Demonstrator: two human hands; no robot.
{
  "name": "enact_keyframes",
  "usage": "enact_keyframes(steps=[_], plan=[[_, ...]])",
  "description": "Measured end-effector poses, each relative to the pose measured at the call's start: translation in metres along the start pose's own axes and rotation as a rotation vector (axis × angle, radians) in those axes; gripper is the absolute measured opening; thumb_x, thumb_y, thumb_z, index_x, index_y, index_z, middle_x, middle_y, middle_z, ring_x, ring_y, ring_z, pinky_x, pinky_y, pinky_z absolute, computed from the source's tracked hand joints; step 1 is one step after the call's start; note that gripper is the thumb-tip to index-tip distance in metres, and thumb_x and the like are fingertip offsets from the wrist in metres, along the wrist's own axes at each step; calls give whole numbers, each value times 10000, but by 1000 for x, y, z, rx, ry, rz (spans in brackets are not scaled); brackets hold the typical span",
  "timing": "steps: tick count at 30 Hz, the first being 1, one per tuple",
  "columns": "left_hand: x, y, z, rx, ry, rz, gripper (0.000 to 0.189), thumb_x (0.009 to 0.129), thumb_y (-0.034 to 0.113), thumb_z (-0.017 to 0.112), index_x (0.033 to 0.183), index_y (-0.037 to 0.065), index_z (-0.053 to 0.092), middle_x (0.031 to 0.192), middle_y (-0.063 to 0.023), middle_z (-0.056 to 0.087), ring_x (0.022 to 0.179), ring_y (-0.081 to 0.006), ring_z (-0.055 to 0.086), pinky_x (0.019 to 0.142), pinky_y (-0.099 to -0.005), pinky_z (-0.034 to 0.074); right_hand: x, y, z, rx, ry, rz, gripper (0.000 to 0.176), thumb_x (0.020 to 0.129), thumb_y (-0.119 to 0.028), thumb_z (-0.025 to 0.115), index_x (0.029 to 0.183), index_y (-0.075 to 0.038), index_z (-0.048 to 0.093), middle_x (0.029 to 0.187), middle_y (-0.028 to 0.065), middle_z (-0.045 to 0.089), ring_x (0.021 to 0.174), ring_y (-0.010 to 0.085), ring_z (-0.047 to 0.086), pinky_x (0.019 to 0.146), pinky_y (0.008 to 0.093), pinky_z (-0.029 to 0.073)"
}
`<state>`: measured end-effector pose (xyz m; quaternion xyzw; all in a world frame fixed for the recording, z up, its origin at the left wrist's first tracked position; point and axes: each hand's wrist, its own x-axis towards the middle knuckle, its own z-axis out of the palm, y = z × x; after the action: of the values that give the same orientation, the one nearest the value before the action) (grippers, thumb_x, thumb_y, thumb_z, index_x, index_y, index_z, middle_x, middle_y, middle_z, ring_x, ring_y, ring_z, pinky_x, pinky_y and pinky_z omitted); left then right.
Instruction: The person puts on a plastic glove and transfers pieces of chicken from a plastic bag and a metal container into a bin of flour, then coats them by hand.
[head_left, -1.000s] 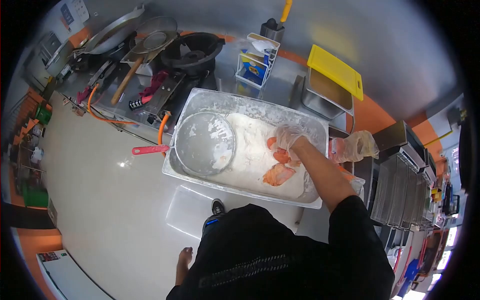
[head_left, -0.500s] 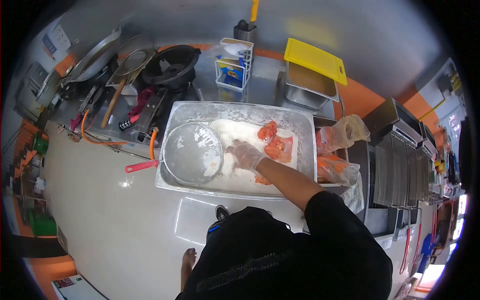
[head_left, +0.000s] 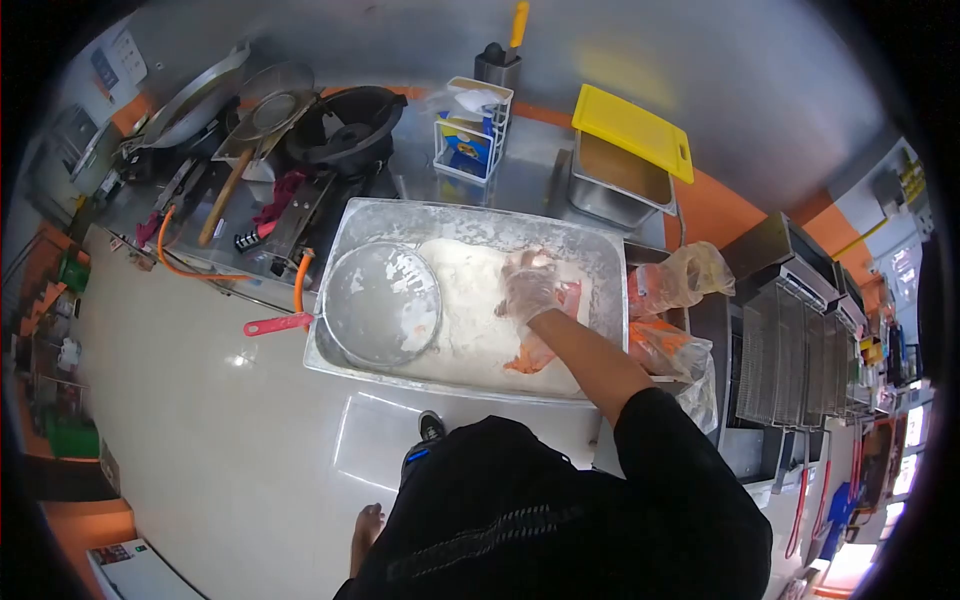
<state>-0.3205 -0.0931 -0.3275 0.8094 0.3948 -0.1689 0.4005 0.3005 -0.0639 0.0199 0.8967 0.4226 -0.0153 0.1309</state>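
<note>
My right hand (head_left: pixel 530 288), in a clear plastic glove, is over the raw meat pieces at the right of a large metal tray (head_left: pixel 470 212). Its fingers are spread and point down, covering part of the meat. One orange-red piece of meat (head_left: pixel 530 355) lies by my wrist, on the white flour (head_left: pixel 470 290) that covers the tray floor. A round sieve (head_left: pixel 382 305) with a red handle rests in the tray's left side, its handle sticking out over the edge. My left hand (head_left: pixel 368 522) hangs low beside my body, bare and away from the tray, its fingers loosely bent around nothing.
Plastic bags of orange-red meat (head_left: pixel 665 345) stand right of the tray. Behind are a steel container (head_left: pixel 620 190) under a yellow board (head_left: pixel 635 130), and a white rack (head_left: pixel 470 135). Pans and a black pot (head_left: pixel 345 130) fill the back left. Wire baskets (head_left: pixel 790 350) hang far right.
My right hand has moved right and up, from the flour beside the sieve to over the meat pieces, and its fingers have spread. My left hand stays low at my side.
</note>
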Motion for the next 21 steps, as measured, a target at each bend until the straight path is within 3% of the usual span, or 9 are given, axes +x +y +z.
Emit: enact_keyframes(steps=[3, 7, 9, 10, 12, 14, 16, 18, 21], plan=[[-20, 89, -62, -602, 90, -378, 406, 906, 293, 467, 1121, -50, 512, 927, -168, 629, 801, -236, 622, 677, -341, 512, 35, 8, 45, -15, -19, -222, 654, 610, -321, 750, 1190, -106, 539, 1159, 169, 540, 1083, 379, 515, 871, 486, 421], [-9, 87, -69, -422, 168, -186, 415, 914, 307, 460, 1127, -44, 521, 922, -155, 632, 811, -215, 615, 680, -324, 509, 41, 15, 45, 77, -46, -433, 430, 644, -200, 700, 1054, -100, 616, 1068, 146, 590, 966, 321, 592, 807, 450, 458], [-3, 81, -61, -607, 191, -301, 412, 913, 305, 461, 1128, -42, 522, 919, -150, 631, 810, -211, 612, 683, -318, 506, 30, 14, 24, 219, 94, -512, 304, 677, -149, 654, 978, -103, 645, 1004, 153, 606, 868, 283, 626, 760, 393, 482], [-3, 80, -57, -780, 205, -410, 409, 913, 302, 462, 1129, -39, 523, 916, -146, 630, 809, -207, 608, 685, -313, 504, 31, 9, 24, 217, 90, -521, 304, 677, -149, 654, 978, -103, 645, 1004, 153, 606, 868, 283, 626, 760, 393, 482], [-18, 100, -67, -738, 170, -439, 402, 912, 299, 465, 1129, -34, 525, 914, -141, 629, 802, -204, 605, 686, -310, 501, 31, -6, 26, -83, 80, -549, 443, 677, -251, 664, 1078, -91, 569, 1023, 128, 561, 984, 273, 560, 767, 422, 444], [-24, 101, -69, -685, 138, -464, 395, 911, 295, 468, 1130, -28, 528, 911, -137, 627, 796, -202, 602, 688, -308, 498, 15, -33, 29, -16, -11, -591, 469, 677, -277, 666, 1095, -91, 561, 1070, 135, 540, 1013, 290, 542, 781, 434, 436], [-25, 80, -56, -397, 49, -284, 389, 911, 297, 476, 1132, -17, 532, 909, -135, 626, 791, -197, 596, 687, -309, 493, -11, -45, 32, 55, -100, -629, 495, 678, -303, 667, 1111, -91, 554, 1118, 141, 519, 1043, 306, 524, 796, 446, 428], [-37, 99, -64, -483, 99, -370, 390, 912, 303, 478, 1133, -14, 533, 912, -134, 626, 784, -196, 594, 683, -312, 491, -34, -40, 30, 171, 230, -773, 382, 717, -261, 656, 1064, -111, 596, 1013, 160, 581, 893, 306, 595, 730, 448, 448], [-46, 103, -64, -571, 137, -455, 396, 915, 313, 479, 1134, -12, 533, 919, -134, 626, 776, -196, 591, 676, -312, 487, -50, -10, 15, 194, 212, -825, 335, 779, -241, 607, 1074, -84, 585, 1054, 206, 556, 991, 317, 561, 808, 419, 449]])
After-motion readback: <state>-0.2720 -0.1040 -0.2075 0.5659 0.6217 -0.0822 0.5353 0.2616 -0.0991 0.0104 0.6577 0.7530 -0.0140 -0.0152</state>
